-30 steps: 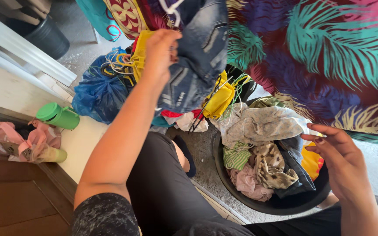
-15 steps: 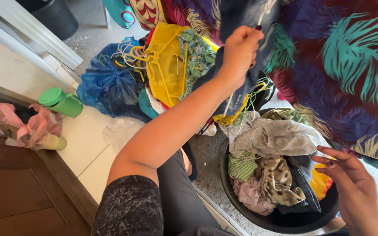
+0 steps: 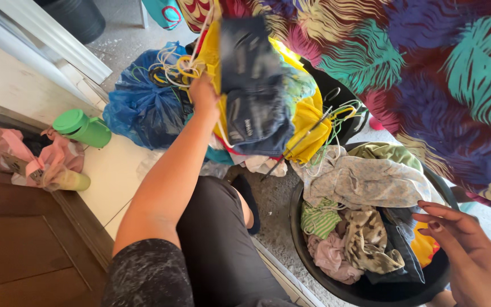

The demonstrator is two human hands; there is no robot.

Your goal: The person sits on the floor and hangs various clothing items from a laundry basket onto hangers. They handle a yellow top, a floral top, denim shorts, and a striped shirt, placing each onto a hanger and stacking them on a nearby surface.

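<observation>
there, dark garment (image 3: 251,108) beside raised left hand (image 3: 203,94)

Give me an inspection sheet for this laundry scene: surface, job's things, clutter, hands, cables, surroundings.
Surface: grey concrete floor beside a pale tiled step.
Job's things: dark blue garment, blurred, held up; black basin full of mixed clothes, a pale floral cloth on top.
Clutter: blue plastic bag, tangle of hangers, yellow garment, green lidded cup, pink cloth bundle.
Hands: left hand raised, its grip closed on the dark blue garment; right hand open, fingers spread, over the basin's right rim, holding nothing.
Cables: nothing seen.
Surroundings: large leaf-print fabric hanging behind; brown wooden panel at lower left.
</observation>
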